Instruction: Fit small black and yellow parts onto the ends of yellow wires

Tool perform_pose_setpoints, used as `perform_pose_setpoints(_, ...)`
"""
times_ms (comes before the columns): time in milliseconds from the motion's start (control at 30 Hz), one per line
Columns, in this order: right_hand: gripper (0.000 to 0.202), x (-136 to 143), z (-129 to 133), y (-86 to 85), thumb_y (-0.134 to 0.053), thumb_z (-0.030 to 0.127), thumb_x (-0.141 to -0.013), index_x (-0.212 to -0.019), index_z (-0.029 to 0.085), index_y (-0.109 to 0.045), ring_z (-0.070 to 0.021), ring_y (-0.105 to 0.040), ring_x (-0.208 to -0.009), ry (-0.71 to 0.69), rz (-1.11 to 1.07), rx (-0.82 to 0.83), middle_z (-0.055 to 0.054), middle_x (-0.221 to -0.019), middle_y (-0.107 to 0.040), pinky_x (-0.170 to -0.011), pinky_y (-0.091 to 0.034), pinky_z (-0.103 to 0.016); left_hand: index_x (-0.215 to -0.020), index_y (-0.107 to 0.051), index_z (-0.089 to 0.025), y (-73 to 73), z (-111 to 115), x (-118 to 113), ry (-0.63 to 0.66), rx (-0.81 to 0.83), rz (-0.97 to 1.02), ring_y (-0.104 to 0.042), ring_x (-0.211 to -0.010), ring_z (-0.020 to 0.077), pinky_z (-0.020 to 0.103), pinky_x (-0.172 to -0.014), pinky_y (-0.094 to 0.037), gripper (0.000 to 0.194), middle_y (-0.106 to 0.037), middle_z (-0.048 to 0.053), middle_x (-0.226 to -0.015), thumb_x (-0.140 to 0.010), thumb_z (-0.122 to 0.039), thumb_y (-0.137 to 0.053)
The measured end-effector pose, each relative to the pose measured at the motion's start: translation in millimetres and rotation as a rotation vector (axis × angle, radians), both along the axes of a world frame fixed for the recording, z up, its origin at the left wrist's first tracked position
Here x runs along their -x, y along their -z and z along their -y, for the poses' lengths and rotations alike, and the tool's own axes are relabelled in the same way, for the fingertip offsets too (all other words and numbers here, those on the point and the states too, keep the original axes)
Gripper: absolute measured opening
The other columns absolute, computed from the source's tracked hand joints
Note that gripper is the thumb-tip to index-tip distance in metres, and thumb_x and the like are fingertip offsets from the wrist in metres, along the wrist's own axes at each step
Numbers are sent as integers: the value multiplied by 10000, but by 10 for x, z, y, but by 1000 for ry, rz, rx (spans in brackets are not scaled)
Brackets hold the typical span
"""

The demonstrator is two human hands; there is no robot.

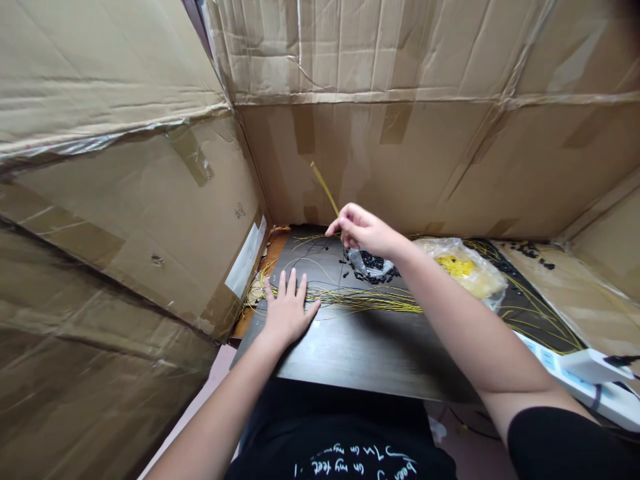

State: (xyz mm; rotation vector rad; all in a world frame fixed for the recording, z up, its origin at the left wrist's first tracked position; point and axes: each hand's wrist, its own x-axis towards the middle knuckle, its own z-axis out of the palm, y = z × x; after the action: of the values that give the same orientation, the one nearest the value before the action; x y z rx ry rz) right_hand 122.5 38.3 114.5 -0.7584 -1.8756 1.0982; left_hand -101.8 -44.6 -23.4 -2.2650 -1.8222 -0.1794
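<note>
My left hand (287, 308) lies flat with its fingers spread on the left part of a bundle of thin yellow and black wires (370, 301) on the dark table (360, 353). Raised over the back of the table, my right hand (357, 228) pinches a thin yellow strip (325, 189), which points up and to the left. Behind and below my right hand is a clear bag with small black pieces (373, 263), some of them scattered around it.
A clear plastic bag with yellow pieces (457, 267) lies right of centre, partly behind my right forearm. A white power strip (600, 387) sits at the right edge. Cardboard walls (350, 153) enclose the table.
</note>
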Motion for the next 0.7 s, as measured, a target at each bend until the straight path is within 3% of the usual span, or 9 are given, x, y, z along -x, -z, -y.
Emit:
perform_pose_setpoints(100, 329, -162, 112, -325, -495, 516, -956, -894, 242, -325, -60, -544, -503, 47, -127, -80, -24, -1004, -698, -391, -332, -182, -1525, -328, -219, -61, 5, -16, 43, -40, -31, -136, -1498, 370, 655, -1147, 113, 706, -214, 121, -1614, -942, -617, -305)
perform_pose_setpoints(200, 294, -357, 248, -610, -502, 504, -968, -929, 248, -363, -60, -545, -512, 122, -176, -199, -21, -977, -717, -414, -363, -192, -1514, -352, -219, -121, -7, -8, 95, -74, -54, -130, -1500, 366, 656, -1151, 113, 651, -222, 117, -1612, -953, -549, -350)
perform_pose_setpoints(367, 196, -611, 383, -840, -518, 379, -992, -902, 253, -398, -67, -556, -577, 201, -258, -337, 0, -828, -724, -483, -400, -201, -1477, -411, -196, -256, 5, -121, 196, -84, -15, -149, -1504, 329, 662, -1146, 134, 538, -252, 116, -1604, -988, -396, -314)
perform_pose_setpoints(467, 191, -635, 392, -839, -517, 348, -996, -897, 252, -385, -79, -611, -634, 212, -263, -329, 3, -802, -719, -508, -428, -202, -1495, -360, -161, -339, 59, -475, 307, -48, 85, -151, -1509, 286, 637, -1170, 112, 562, -252, 116, -1604, -1009, -405, -218)
perform_pose_setpoints(600, 234, -595, 420, -857, -540, 390, -977, -914, 252, -362, -109, -681, -717, 177, -253, -255, 5, -843, -722, -527, -497, -206, -1543, -197, -74, -312, 50, -1218, 549, 94, 208, -156, -1509, 260, 523, -1234, -38, 732, -232, 167, -1602, -986, -549, -203)
perform_pose_setpoints(667, 265, -581, 483, -923, -564, 403, -959, -916, 245, -355, -126, -699, -722, 156, -269, -237, 11, -828, -719, -510, -518, -207, -1557, -160, -106, -230, -23, -1535, 557, 132, 250, -174, -1503, 284, 512, -1232, -89, 785, -222, 166, -1607, -959, -606, -256)
perform_pose_setpoints(700, 268, -581, 531, -970, -569, 397, -954, -912, 241, -355, -132, -705, -721, 155, -275, -235, 15, -819, -717, -502, -524, -207, -1565, -157, -174, -179, -68, -1649, 558, 142, 257, -193, -1496, 307, 537, -1223, -101, 795, -227, 144, -1610, -938, -642, -299)
